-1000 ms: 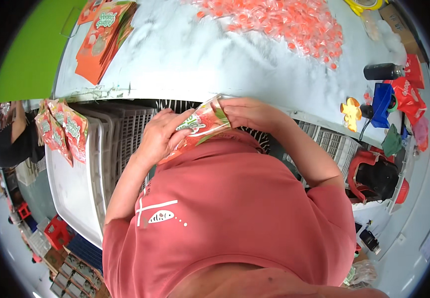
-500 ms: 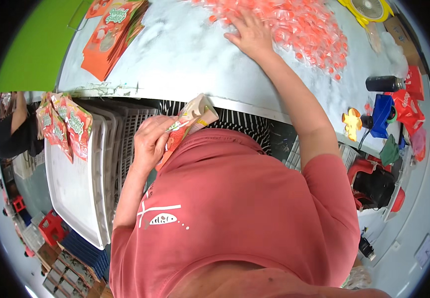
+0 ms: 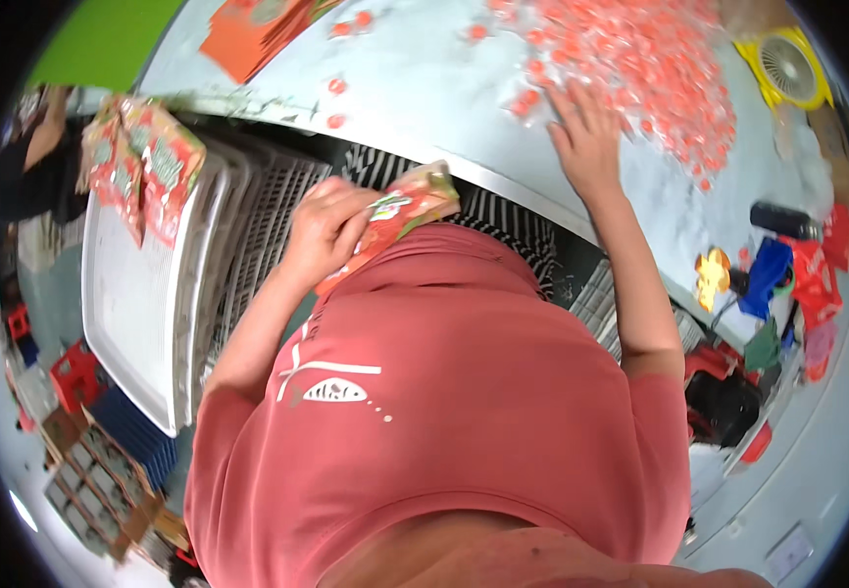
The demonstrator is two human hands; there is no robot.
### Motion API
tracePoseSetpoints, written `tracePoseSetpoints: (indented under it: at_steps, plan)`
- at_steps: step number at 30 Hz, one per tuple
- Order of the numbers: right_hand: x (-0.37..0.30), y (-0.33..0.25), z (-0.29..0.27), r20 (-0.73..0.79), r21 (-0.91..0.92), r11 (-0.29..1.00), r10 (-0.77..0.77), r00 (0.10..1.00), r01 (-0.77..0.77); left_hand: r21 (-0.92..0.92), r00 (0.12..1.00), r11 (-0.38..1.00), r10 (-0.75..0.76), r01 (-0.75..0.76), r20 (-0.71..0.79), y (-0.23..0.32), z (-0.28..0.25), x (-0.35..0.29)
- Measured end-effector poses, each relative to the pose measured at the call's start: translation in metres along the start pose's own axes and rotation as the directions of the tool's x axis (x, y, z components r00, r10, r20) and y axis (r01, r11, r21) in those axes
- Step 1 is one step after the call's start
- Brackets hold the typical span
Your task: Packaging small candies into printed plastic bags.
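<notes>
Left hand (image 3: 324,233): closed round a pouch (image 3: 407,208).
Right hand (image 3: 589,142): spread, no hold visible, inside the worktop's (image 3: 444,98) near edge.
Candies (image 3: 630,73): apparently being gathered; next move seemingly needs curling fingers.

Left hand (image 3: 329,227) hiding part of pouch (image 3: 407,204) (orange stack (image 3: 248,44) cropped above)

The right hand (image 3: 589,145), at the pouch (image 3: 415,199) a second ago and then at the pile's (image 3: 630,69) ten-o'clock side, is now at its eight-o'clock edge. Several sweets (image 3: 336,86) now lie apart from the pile, at eleven. The view has swung: the fan (image 3: 785,69) shows more fully at two, the orange stack (image 3: 248,39) less at eleven.
</notes>
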State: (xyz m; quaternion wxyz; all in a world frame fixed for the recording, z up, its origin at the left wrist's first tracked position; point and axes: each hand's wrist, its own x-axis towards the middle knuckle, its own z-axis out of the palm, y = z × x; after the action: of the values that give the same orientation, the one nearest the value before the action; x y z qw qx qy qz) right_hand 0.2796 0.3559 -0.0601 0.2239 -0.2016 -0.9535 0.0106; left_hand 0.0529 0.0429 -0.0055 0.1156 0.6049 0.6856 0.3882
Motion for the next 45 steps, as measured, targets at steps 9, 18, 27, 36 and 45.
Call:
tracePoseSetpoints:
  at_steps: [9,18,27,36,45]
  plan:
    - [0.041,-0.063,-0.012,-0.035,0.072,0.997,-0.039,0.999,0.042,0.090,0.999,0.995,-0.036,0.034,0.024,-0.004,-0.006,-0.016]
    - [0.137,-0.174,0.053,-0.066,0.386,0.847,-0.369,0.927,0.365,0.115,0.981,0.978,-0.185,0.177,0.064,-0.004,-0.021,-0.029]
    - [0.171,-0.138,0.078,-0.291,0.342,0.812,-0.386,0.875,0.472,-0.011,0.936,0.936,-0.350,0.351,0.048,0.000,-0.032,-0.035]
    - [0.132,-0.054,0.055,-0.058,0.136,0.985,-0.101,0.993,0.108,-0.085,0.923,0.919,-0.385,0.385,0.021,0.002,-0.023,-0.022]
    - [0.176,-0.131,0.078,-0.083,0.519,0.847,-0.082,0.993,0.113,-0.078,0.951,0.948,-0.310,0.310,0.013,0.000,-0.015,-0.029]
